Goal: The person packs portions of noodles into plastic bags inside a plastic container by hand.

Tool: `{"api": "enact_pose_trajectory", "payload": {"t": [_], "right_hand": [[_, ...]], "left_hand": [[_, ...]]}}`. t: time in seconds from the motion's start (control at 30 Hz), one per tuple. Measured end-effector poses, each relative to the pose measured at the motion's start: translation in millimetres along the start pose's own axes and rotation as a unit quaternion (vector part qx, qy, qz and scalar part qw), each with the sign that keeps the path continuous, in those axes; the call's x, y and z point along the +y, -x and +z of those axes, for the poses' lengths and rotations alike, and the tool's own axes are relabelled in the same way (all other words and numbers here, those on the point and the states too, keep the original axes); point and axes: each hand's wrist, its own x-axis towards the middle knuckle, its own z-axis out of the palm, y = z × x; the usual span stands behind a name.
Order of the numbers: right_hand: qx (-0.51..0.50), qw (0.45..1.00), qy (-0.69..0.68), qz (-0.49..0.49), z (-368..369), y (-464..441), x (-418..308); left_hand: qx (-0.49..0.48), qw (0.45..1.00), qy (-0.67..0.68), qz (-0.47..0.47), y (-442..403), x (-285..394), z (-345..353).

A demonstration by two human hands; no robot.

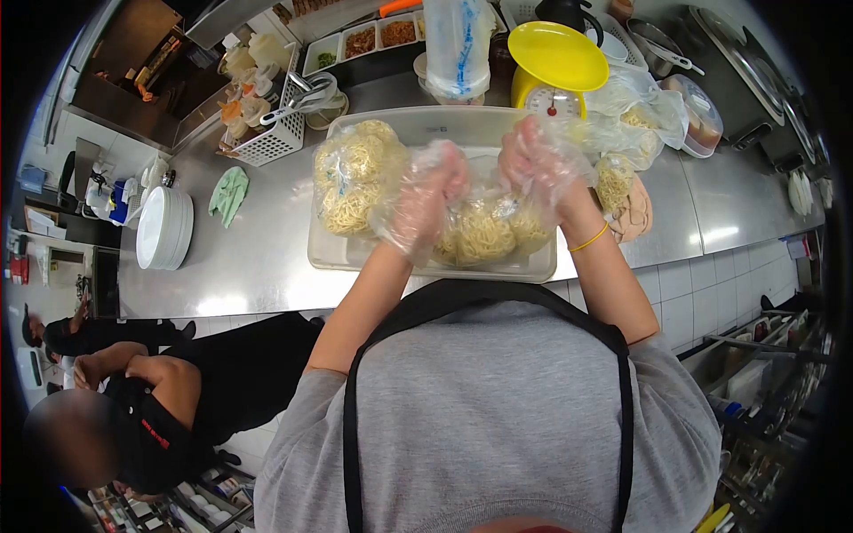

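My left hand (434, 191) and my right hand (535, 160) both wear clear plastic gloves, and their fingers are closed. Between them is a clear plastic bag of noodles (484, 235), gripped near its top by both hands. The bag sits low, at the front of a pale plastic tub (322, 258). To the left of my left hand, a fuller bag of noodles (355, 182) lies in the same tub. The gloves and clear plastic overlap, so the exact finger grip is partly hidden.
Behind the tub stand a yellow scale (551, 67) and a roll of plastic bags (458, 53). A white basket of bottles (271, 133), a green cloth (229, 194) and stacked plates (166, 229) are leftward. Another noodle bag (615, 182) lies right. A co-worker (169, 391) stands left.
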Motion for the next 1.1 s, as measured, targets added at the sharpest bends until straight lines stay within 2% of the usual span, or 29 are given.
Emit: {"api": "enact_pose_trajectory", "payload": {"t": [0.03,0.07,0.13,0.17,0.23,0.37,0.47,0.53,0.57,0.63,0.67,0.73,0.77,0.83,0.87,0.93,0.97,1.03,1.07,1.1], "right_hand": [[0.099,0.992,0.078,0.033,6.4,2.5,2.0],[0.098,0.992,0.078,0.034,14.6,4.3,-0.9],[0.196,0.935,0.286,0.074,29.6,5.6,-9.8],[0.195,0.935,0.286,0.075,21.5,7.2,-9.8],[0.073,0.969,0.201,0.122,3.4,11.1,-13.0],[0.067,0.979,0.154,0.118,15.8,14.1,-23.7],[0.017,0.971,0.210,0.117,16.8,11.6,-25.2],[0.013,0.964,0.244,0.101,15.2,12.3,-21.3],[0.012,0.964,0.244,0.102,14.8,12.5,-20.0],[-0.016,0.932,0.356,0.060,14.3,12.5,-19.3],[-0.016,0.932,0.357,0.060,17.7,13.0,-21.2],[-0.035,0.876,0.479,0.040,29.3,14.5,-23.9],[-0.034,0.876,0.479,0.040,30.1,14.3,-19.5],[-0.024,0.826,0.562,-0.039,29.7,14.6,-8.5],[-0.023,0.825,0.563,-0.039,34.1,15.1,-7.3],[0.060,0.863,0.500,0.033,42.9,17.8,-6.2],[0.061,0.863,0.500,0.033,43.1,19.3,-5.6],[0.082,0.933,0.351,-0.001,41.1,21.2,-3.3],[0.083,0.933,0.351,-0.001,38.9,22.0,-3.1],[0.091,0.939,0.331,0.009,36.2,23.2,-3.1]], "left_hand": [[0.111,0.981,-0.160,-0.026,2.4,0.7,9.7],[0.112,0.980,-0.160,-0.025,4.7,3.1,14.1],[0.082,0.917,-0.388,0.031,9.4,6.8,19.1],[0.083,0.917,-0.389,0.031,13.5,7.2,18.9],[0.028,0.949,-0.314,0.023,19.9,7.9,14.7],[-0.008,0.963,-0.270,-0.005,25.0,11.1,4.3],[-0.049,0.944,-0.324,-0.023,26.2,16.6,7.9],[-0.024,0.843,-0.529,0.094,28.5,15.7,10.4],[-0.023,0.843,-0.529,0.093,28.0,13.4,11.0],[0.007,0.875,-0.463,0.145,24.5,7.5,13.1],[0.008,0.875,-0.462,0.146,24.0,8.9,16.0],[-0.011,0.814,-0.551,0.183,23.6,14.6,24.5],[-0.011,0.814,-0.551,0.183,23.2,14.1,26.9],[-0.013,0.785,-0.594,0.177,22.2,11.3,31.9],[-0.014,0.785,-0.593,0.178,21.5,12.2,34.4],[-0.047,0.743,-0.634,0.209,20.8,15.1,39.4],[-0.047,0.743,-0.633,0.209,22.2,16.7,40.5],[0.011,0.845,-0.526,0.099,26.3,21.4,39.1],[0.010,0.845,-0.525,0.100,27.3,24.5,33.6],[-0.017,0.887,-0.459,0.040,28.6,28.3,25.2]]}}
